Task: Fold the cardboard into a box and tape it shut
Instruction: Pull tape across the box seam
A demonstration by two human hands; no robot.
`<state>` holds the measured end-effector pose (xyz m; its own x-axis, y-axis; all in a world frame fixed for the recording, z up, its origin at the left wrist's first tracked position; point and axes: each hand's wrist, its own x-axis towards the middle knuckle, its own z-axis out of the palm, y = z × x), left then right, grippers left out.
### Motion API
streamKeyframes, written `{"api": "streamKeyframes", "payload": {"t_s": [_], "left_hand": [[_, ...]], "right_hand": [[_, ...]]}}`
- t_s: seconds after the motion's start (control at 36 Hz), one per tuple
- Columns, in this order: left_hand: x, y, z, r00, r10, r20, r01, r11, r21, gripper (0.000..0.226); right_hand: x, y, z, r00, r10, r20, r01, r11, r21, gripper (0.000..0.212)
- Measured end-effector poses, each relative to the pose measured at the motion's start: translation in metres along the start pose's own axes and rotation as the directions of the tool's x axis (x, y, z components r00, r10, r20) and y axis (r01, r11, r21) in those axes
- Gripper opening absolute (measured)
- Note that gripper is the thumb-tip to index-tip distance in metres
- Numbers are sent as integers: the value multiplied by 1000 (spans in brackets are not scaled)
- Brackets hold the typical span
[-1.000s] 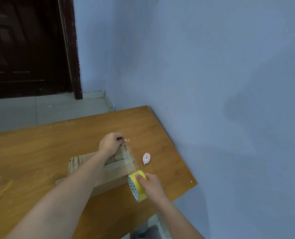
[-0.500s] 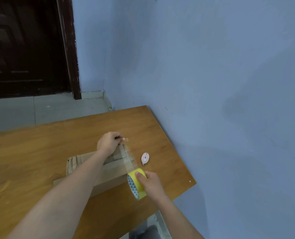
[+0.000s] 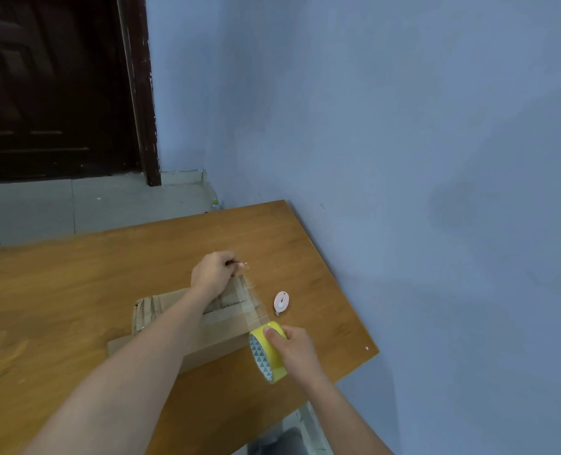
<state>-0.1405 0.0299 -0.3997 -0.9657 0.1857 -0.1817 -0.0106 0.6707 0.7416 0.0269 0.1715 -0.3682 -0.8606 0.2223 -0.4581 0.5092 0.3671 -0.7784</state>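
A brown cardboard box (image 3: 161, 313) lies on the wooden table (image 3: 75, 274), its top flaps folded down. My left hand (image 3: 211, 274) hovers over the box's far right corner and pinches the free end of a clear tape strip (image 3: 251, 300). The strip runs back to a yellow tape roll (image 3: 267, 353), which my right hand (image 3: 293, 351) grips at the box's near right corner, thumb on top of the roll. My left forearm hides the middle of the box.
A small pink cutter (image 3: 281, 302) lies on the table just right of the box. The blue wall (image 3: 436, 192) runs along the table's right edge. A dark door (image 3: 49, 87) and grey floor are beyond the far edge.
The tape strip between my hands looks slightly longer. Both hands stay in nearly the same places over the box's right end.
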Motion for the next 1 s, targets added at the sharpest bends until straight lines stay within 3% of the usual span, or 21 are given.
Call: {"api": "streamKeyframes", "payload": {"t_s": [0.19,0.47,0.83,1.0], "left_hand": [[0,-1,3,999,-43,-7,43,999,-6,19],[6,-3,1,1000,-18,-4,18,1000,19,23],[13,-10,-3,998,-18,53,29,978,-208,23],[9,-8,-1,1000,4,22,-1,992,-127,20]], "right_hand": [[0,0,9,999,-15,-51,10,995,-98,43],[-5,-2,2,998,-32,-52,28,996,-81,37],[-2,-3,3,1000,-9,-19,10,1000,5,40],[1,-3,5,1000,-3,-7,3,1000,1,41]]}}
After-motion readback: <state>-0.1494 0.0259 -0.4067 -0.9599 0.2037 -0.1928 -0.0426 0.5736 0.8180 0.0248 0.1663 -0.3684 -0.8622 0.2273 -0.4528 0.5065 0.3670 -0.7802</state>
